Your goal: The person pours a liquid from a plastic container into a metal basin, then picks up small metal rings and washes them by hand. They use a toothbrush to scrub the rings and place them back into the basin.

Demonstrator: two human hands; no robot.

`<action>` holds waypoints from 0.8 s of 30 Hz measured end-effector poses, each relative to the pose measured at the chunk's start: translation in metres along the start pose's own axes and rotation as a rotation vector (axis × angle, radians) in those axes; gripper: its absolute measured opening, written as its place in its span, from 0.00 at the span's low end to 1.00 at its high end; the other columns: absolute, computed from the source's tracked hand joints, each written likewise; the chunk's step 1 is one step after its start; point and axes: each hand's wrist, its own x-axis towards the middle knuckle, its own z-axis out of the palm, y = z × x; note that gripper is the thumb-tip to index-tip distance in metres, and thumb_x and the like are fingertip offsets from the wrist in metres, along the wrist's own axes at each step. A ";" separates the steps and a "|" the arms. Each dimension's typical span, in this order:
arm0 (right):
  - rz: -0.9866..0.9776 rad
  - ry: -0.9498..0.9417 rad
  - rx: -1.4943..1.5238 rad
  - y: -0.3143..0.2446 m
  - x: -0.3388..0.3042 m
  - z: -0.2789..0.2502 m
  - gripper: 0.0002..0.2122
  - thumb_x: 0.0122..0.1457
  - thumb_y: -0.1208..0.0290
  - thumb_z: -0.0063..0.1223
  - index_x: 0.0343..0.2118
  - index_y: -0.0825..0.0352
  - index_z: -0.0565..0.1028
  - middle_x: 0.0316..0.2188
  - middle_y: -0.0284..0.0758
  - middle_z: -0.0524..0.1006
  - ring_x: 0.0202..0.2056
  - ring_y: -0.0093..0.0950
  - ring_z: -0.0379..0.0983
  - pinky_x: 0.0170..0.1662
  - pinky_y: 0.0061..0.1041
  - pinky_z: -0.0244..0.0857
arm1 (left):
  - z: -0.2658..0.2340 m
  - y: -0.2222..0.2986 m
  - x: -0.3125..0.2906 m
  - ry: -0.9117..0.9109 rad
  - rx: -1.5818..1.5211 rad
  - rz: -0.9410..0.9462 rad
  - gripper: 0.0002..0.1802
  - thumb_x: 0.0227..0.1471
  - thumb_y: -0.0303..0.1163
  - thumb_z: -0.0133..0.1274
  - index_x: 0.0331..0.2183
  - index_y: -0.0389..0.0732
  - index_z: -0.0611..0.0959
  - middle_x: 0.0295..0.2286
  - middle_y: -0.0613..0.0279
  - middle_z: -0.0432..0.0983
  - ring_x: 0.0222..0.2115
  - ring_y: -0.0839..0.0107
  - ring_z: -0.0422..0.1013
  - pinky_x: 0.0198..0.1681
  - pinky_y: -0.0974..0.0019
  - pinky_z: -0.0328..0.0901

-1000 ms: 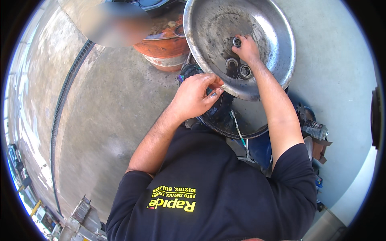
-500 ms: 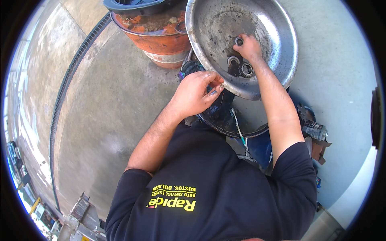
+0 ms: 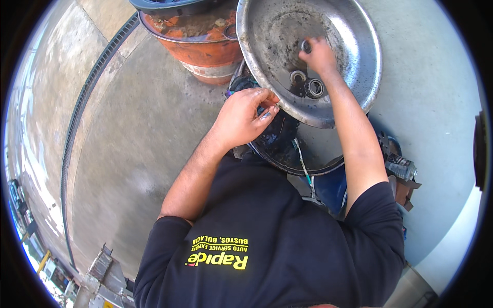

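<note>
Running along the floor at far left is a dark grate (image 3: pixel 95 84), probably set there to catch spills. Next over there's an orange bucket (image 3: pixel 203 54) with a dark tub (image 3: pixel 167 6) at its top edge, looks like stuff just got stacked to save floor space.

Left hand (image 3: pixel 241 117) is curled loosely by the near edge of the big metal bowl (image 3: pixel 359 59), thumb and fingertips close to each other. Can't tell if it's actually pinching that edge; if it is, I'd guess it's just steadying things.

The bowl sits over a blue drum (image 3: pixel 331 191), which I'd say works as a stand, though the contact is hidden. A thin stick (image 3: pixel 304 163) leans at the drum's near rim, end up, so handy to grab imo.

Inside the bowl, one ring (image 3: pixel 292 76) and a bigger ring (image 3: pixel 309 87) lie side by side in the dark wet patch on the near side, where the bowl's wall keeps them from wandering off. Right hand (image 3: pixel 321 56), well apart from the left, has a third ring (image 3: pixel 305 45) clamped in its fingers over the bowl floor, so any drips should land inside.

Far right, a bottle (image 3: pixel 403 168) and some cardboard (image 3: pixel 406 192) are parked beside the drum, out of the arm's way.
</note>
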 end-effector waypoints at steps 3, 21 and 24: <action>-0.034 -0.032 0.011 0.009 0.002 0.004 0.29 0.53 0.55 0.69 0.57 0.58 0.77 0.55 0.46 0.75 0.54 0.44 0.77 0.57 0.41 0.73 | -0.001 0.006 0.001 -0.003 0.017 0.002 0.10 0.58 0.29 0.61 0.40 0.33 0.83 0.32 0.53 0.82 0.35 0.60 0.81 0.30 0.62 0.73; -0.093 -0.027 -0.018 0.009 -0.001 0.017 0.27 0.55 0.54 0.65 0.57 0.57 0.76 0.55 0.48 0.72 0.53 0.46 0.76 0.57 0.42 0.73 | -0.005 -0.001 0.000 0.016 0.024 0.001 0.11 0.57 0.29 0.61 0.40 0.32 0.83 0.32 0.51 0.82 0.35 0.56 0.81 0.36 0.59 0.73; -0.061 0.072 0.067 0.015 0.008 0.011 0.28 0.55 0.54 0.65 0.59 0.56 0.75 0.57 0.48 0.71 0.55 0.47 0.75 0.59 0.42 0.72 | -0.009 0.006 -0.002 -0.004 0.017 -0.050 0.11 0.58 0.29 0.61 0.40 0.33 0.83 0.32 0.52 0.82 0.35 0.57 0.81 0.37 0.59 0.73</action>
